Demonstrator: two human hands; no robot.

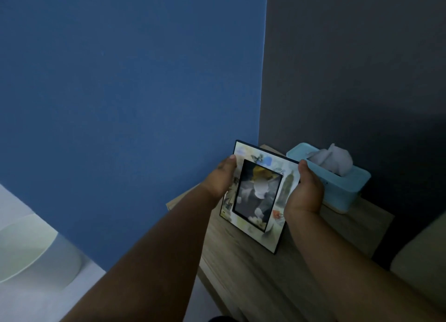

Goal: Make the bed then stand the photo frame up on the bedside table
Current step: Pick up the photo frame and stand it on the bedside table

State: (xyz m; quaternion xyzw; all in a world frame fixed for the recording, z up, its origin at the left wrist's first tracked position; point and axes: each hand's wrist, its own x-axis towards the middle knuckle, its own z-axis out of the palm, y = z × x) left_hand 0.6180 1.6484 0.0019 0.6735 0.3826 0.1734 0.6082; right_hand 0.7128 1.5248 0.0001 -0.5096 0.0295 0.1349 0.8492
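Photo frame (pixel 257 196) gripped at both edges by my left hand (pixel 220 176) and right hand (pixel 305 191), I next seat it upright on the desk (pixel 253 285).

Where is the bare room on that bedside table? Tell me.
Free: the near wood of the bedside table, in front of the photo frame. Crowded: the back, where the blue tissue box sits just behind the frame and right hand.
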